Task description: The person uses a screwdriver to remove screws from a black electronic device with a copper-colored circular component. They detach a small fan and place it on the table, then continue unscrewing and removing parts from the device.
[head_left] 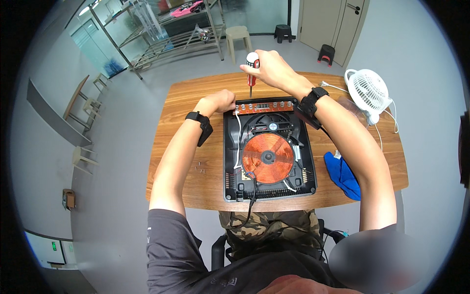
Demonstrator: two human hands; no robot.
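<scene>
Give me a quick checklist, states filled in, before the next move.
1. Red-and-white-handled screwdriver gripped by the right hand: ok.
2. Left hand at the open black plastic housing's far left corner: ok.
3. Screwdriver tip touching the long red-brown circuit strip: cannot tell.
4. Small silver metal screws clear of the housing, on the brown wooden table: ok.
5. Black flexible cord wholly on the table: not ok, hangs past the near edge.
6. Crumpled blue cloth clear of the housing: ok.
</scene>
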